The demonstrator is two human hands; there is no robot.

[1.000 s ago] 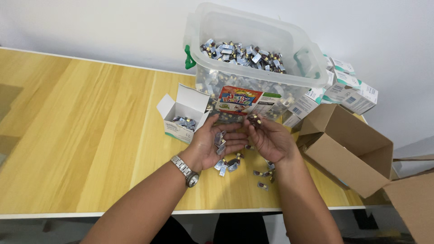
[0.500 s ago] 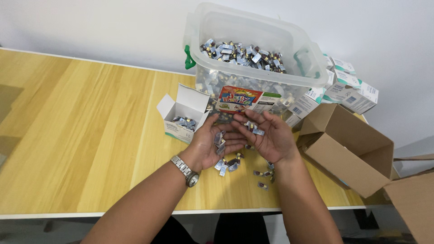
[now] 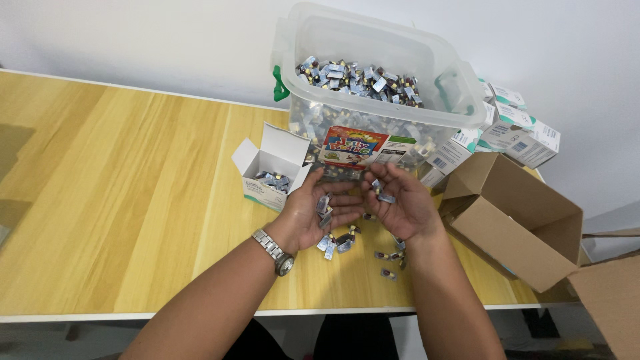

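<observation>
My left hand [image 3: 319, 210] is cupped palm up over the table, with several small silver-wrapped pieces [image 3: 324, 204] in it. My right hand [image 3: 400, 203] is beside it, palm up, with a few of the same wrapped pieces [image 3: 381, 193] lying on its fingers. Both hands hover just in front of a clear plastic tub [image 3: 380, 80] full of these pieces. A small white carton [image 3: 272, 167] stands open to the left of my left hand with several pieces inside. More loose pieces [image 3: 360, 247] lie on the wooden table under my hands.
An open brown cardboard box [image 3: 517, 217] sits at the right, with another one [image 3: 610, 300] at the table's corner. Several white and green cartons [image 3: 517, 130] are stacked behind it, next to the tub. A colourful flat box [image 3: 353, 147] leans against the tub.
My right hand has turned palm up and opened, showing wrapped pieces on its fingers. My left hand has stayed cupped in place.
</observation>
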